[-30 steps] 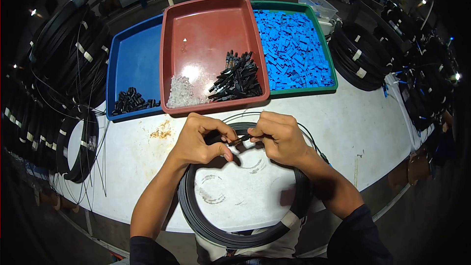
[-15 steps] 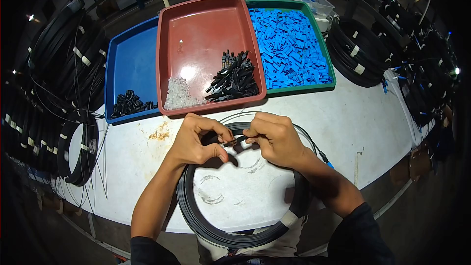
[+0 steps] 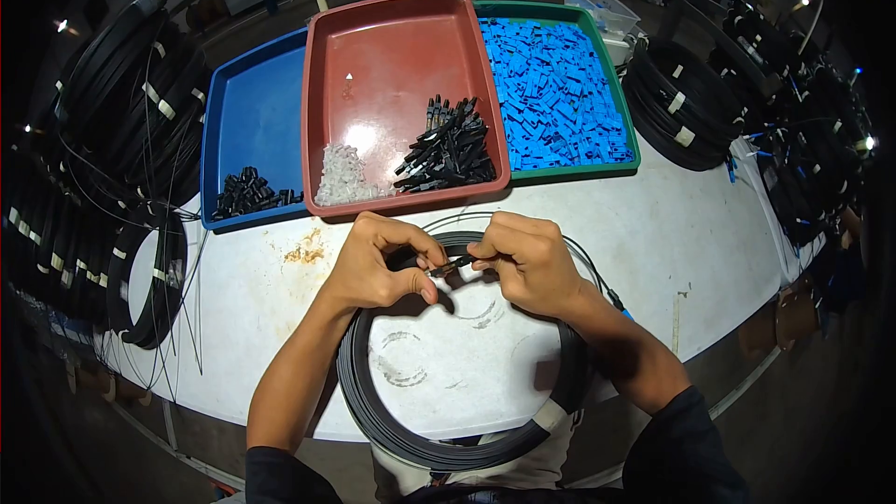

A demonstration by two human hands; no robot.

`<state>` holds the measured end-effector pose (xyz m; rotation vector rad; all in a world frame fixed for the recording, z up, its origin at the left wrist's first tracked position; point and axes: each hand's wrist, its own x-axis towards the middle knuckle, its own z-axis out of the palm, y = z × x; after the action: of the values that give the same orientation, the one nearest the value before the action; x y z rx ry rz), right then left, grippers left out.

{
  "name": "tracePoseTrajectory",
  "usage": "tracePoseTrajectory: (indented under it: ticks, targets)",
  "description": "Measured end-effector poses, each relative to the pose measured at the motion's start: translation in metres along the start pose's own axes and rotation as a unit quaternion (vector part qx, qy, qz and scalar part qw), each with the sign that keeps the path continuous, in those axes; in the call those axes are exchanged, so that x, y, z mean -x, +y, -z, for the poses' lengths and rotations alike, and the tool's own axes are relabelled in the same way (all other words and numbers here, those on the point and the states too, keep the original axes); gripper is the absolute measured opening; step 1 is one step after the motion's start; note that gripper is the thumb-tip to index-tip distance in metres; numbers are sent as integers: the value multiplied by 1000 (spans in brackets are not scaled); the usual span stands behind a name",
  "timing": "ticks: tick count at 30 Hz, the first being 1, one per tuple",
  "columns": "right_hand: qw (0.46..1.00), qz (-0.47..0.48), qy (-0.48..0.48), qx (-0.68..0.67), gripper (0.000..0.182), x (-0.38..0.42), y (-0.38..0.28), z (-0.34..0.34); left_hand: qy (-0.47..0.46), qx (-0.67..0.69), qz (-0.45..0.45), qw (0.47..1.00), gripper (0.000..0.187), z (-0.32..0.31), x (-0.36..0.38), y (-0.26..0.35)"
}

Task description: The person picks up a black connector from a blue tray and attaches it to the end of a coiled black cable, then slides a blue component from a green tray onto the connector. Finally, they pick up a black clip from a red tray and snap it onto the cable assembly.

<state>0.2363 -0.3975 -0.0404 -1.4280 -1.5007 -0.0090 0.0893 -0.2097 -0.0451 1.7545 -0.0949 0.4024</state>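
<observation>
A small black connector point(image 3: 452, 268) is held between my two hands, over the far side of a large coil of black cable point(image 3: 373, 415). My left hand point(image 3: 385, 266) pinches the connector's left end between finger and thumb. The fingers of my right hand point(image 3: 525, 261) are closed on its right end. The coil lies at the table's near edge with a pale band of tape at its lower right. A cable end with a black and blue connector point(image 3: 616, 302) shows just right of my right wrist.
Beyond my hands, a red tray point(image 3: 373, 56) holds black connectors and clear pieces. A blue tray point(image 3: 252, 84) with black parts is on its left, a green tray point(image 3: 616, 131) of blue clips on its right. Cable coils point(image 3: 154, 280) stand left, others point(image 3: 686, 98) right on the white table point(image 3: 644, 233).
Both hands stay in nearly the same place around the connector, which has tilted slightly. The whole view has shifted a little.
</observation>
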Motion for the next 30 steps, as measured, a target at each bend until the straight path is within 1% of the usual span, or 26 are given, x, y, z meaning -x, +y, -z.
tracePoseTrajectory:
  ticks: [6, 8, 9, 11, 12, 14, 15, 16, 17, 18, 19, 20, 21, 22, 23, 24, 26, 28, 30]
  targets:
    - [1000, -5, -14, 16, 16, -1, -3, 1, 11, -7, -4, 1000, 33, 2, 2, -4]
    - [999, -8, -27, 26, 14, -2, -4, 3, 32, 48, 4, 998, 34, 2, 2, -4]
    - [998, -12, -40, 37, 13, -2, -5, 4, 28, 48, 3, 998, 34, 2, 2, -4]
    - [999, -8, -34, 27, 14, -2, -1, 4, 5, -18, -27, 999, 34, 6, 2, -3]
    - [999, -2, -31, 15, 14, -2, 0, 4, -4, -15, -28, 999, 34, 5, 2, -4]
    - [999, -9, -31, 15, 15, -2, 1, 3, 18, 11, -10, 1000, 35, 5, 3, -5]
    - [999, 10, -30, 5, 17, -2, 1, 2, 11, 28, -1, 1000, 35, 7, 4, -4]
    - [999, 30, -30, -4, 19, -3, 0, 1, 5, 29, -4, 1000, 35, 6, 4, -4]
    - [999, 15, -52, -4, 23, -3, -2, 1, 24, 44, -16, 999, 36, 5, 3, -4]
    - [998, 8, -63, 6, 22, -2, -1, 1, 42, 59, -28, 997, 37, 4, 3, -4]
    - [998, 0, -55, 6, 19, -1, 1, -2, 37, 60, -34, 997, 44, 9, 4, -9]
    - [999, -8, -44, 7, 17, 1, 2, -4, 45, 60, -47, 996, 58, 9, 3, -11]
    - [999, 1, -44, 16, 16, 1, 3, -4, 54, 51, -71, 995, 67, 12, 0, -10]
    - [997, -23, -72, 15, 14, 1, 1, -3, 60, 42, -94, 993, 77, 14, -5, -9]
    - [996, -27, -83, 35, 15, 2, 0, -2, 78, 3, -73, 994, 92, 16, -8, -3]
    - [993, -31, -97, 53, 16, 2, 0, -2, 86, 7, -85, 993, 85, 16, -16, 2]
    - [990, -40, -116, 74, 16, 3, 0, -1, 55, -49, -88, 993, 77, 19, -39, 14]
    - [988, -28, -123, 85, 17, 2, -2, 3, 10, -151, -87, 985, 54, 10, -67, 29]
    - [990, -27, -119, 73, 16, 3, 0, 1, -50, -286, -77, 954, 42, -7, -97, 47]
